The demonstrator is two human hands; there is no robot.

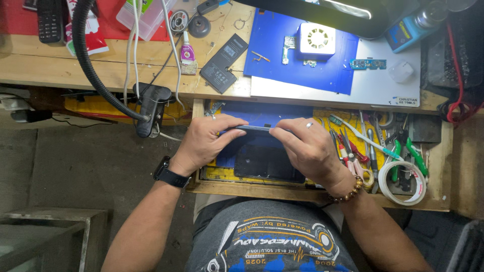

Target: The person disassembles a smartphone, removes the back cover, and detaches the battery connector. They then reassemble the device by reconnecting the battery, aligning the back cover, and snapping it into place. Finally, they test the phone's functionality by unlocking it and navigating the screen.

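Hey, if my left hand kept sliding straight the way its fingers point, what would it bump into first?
Most likely the right hand. The left hand points along the dark phone both hands pinch, and the right fingertips sit just ahead on the same edge.

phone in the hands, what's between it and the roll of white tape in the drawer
In the head view, between the phone and the white tape roll lie the right hand and a row of tweezers and screwdrivers.
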